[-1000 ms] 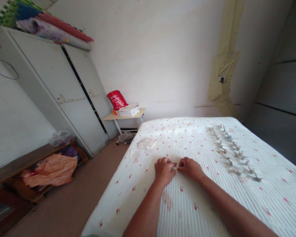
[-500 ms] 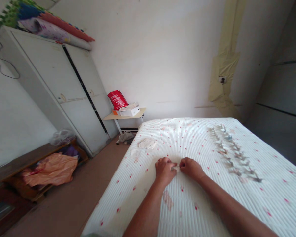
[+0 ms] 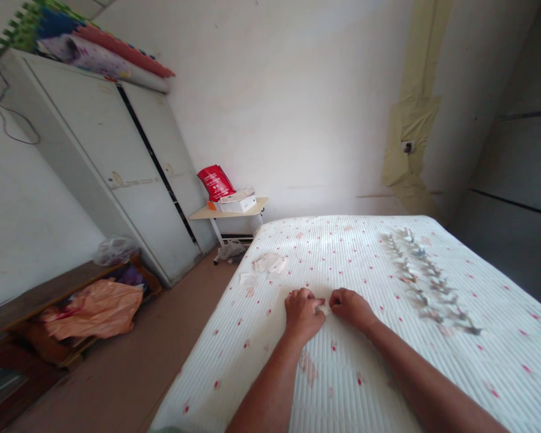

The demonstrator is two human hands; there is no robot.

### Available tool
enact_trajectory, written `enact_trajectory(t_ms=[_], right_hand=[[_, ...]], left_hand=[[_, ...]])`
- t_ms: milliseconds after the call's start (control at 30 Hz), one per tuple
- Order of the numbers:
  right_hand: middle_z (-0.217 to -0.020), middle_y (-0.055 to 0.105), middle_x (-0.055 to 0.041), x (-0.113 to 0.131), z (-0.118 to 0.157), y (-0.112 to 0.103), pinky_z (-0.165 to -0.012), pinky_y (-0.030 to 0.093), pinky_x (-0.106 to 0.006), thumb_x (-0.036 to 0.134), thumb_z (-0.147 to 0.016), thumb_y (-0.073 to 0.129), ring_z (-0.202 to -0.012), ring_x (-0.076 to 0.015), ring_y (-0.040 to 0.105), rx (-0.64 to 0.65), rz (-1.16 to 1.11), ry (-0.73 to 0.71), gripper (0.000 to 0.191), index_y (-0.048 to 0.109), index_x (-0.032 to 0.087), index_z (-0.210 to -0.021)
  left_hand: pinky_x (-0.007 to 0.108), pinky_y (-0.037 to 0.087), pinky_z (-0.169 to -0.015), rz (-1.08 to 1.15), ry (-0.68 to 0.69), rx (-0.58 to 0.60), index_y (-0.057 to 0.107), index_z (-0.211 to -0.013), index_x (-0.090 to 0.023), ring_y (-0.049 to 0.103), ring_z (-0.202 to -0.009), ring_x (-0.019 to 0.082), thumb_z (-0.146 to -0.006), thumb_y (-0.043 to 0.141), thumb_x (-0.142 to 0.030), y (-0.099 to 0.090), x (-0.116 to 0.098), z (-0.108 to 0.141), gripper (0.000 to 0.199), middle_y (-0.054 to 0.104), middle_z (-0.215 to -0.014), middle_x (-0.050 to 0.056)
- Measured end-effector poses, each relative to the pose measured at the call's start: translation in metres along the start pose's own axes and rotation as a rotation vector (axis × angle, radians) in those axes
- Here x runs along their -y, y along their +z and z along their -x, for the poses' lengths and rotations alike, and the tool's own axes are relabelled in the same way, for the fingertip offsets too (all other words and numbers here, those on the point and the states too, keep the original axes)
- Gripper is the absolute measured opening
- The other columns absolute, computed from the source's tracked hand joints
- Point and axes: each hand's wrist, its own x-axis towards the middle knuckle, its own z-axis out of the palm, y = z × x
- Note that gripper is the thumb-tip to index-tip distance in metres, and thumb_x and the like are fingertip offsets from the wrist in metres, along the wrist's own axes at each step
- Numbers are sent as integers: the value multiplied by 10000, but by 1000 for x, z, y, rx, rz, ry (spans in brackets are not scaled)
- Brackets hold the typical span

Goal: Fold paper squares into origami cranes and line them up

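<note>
A small pale piece of folded paper (image 3: pixel 325 308) lies between my two hands, low over the bed, largely covered by the fingers. My left hand (image 3: pixel 303 310) grips its left side, thumb and forefinger pointing to the right. On the other side, the curled fingers of my right hand (image 3: pixel 349 305) pinch it. Several small folded paper figures (image 3: pixel 426 273), crane-like in shape, stand in two rows on the right part of the bed. To the left of my hands is a loose pile of paper sheets (image 3: pixel 269 263), with a single sheet (image 3: pixel 249 280) just nearer to me.
The bed (image 3: pixel 333 385) has a ribbed white cover with red dots. Behind it at the left, a small table (image 3: pixel 202 213) bears a red bag (image 3: pixel 216 183) and a white box (image 3: pixel 237 204). A grey cabinet (image 3: pixel 94 132) stands farther left, near a low wooden bench (image 3: pixel 67 291).
Both hands stay at the same spot with the paper, and only tiny finger movement shows. The whole view has shifted very slightly.
</note>
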Motion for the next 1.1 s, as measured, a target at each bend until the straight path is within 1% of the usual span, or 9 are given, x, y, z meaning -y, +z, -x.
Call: enact_trajectory(t_ms=[133,200,300,400,500,700,833,933,1100], right_hand=[[-756,644,-30,-3,-2,1,-617,346,-226,136,-666,472,-705,-136,564,-11,-20,-25,185,647,191,-688],[-749,643,-29,-6,-2,2,-627,357,-229,137,-659,476,-710,-142,566,-5,-42,-39,183,649,191,-685],[-782,638,-24,-12,-2,3,-641,386,-227,118,-660,453,-717,-139,574,-31,-139,-82,227,653,191,-738],[-876,617,-33,-16,-1,5,-702,419,-221,71,-666,405,-773,-130,584,-132,-232,-205,311,654,189,-809],[-931,602,-35,-16,1,8,-758,431,-225,39,-671,386,-836,-129,585,-165,-224,-304,348,663,204,-802],[-1130,582,-35,-14,2,11,-841,427,-274,48,-715,403,-1012,-161,555,-135,-52,-284,393,690,253,-888],[-1219,540,-49,-10,5,7,-875,412,-287,84,-763,400,-1086,-175,516,-93,38,-289,397,667,265,-995],[-1235,525,-63,-4,7,3,-873,409,-302,112,-797,386,-1088,-189,506,-69,72,-283,378,660,261,-1010],[-1173,557,-55,2,9,0,-856,409,-276,92,-785,390,-1041,-170,518,-66,82,-261,341,675,225,-917]], left_hand=[[349,325,-856,18,-11,-29,651,-974,-369,450,-967,205,-701,561,-457,1,-2,0,301,552,-961,4],[349,328,-849,28,-10,-44,654,-963,-371,450,-966,205,-684,578,-489,2,-2,0,312,553,-957,4],[347,328,-847,26,-3,-54,650,-959,-383,453,-959,199,-695,582,-442,4,0,0,278,554,-963,-2],[348,326,-847,11,13,-60,645,-958,-386,454,-962,198,-719,560,-378,6,2,0,255,554,-963,-5],[351,323,-846,6,20,-67,634,-969,-375,455,-968,203,-717,551,-331,7,3,-1,269,559,-966,-4],[341,315,-867,52,-29,-120,560,-1034,-267,461,-992,201,-669,586,-254,8,2,-2,366,581,-1000,7],[330,310,-877,61,-55,-103,576,-922,-241,465,-990,189,-679,570,-199,5,-1,-1,246,588,-965,5],[320,308,-873,58,-36,-65,608,-811,-251,464,-990,178,-698,549,-165,2,-2,1,154,586,-951,-2],[313,311,-854,25,-28,-67,636,-798,-267,458,-998,170,-715,527,-139,-4,-2,1,187,579,-954,0]])
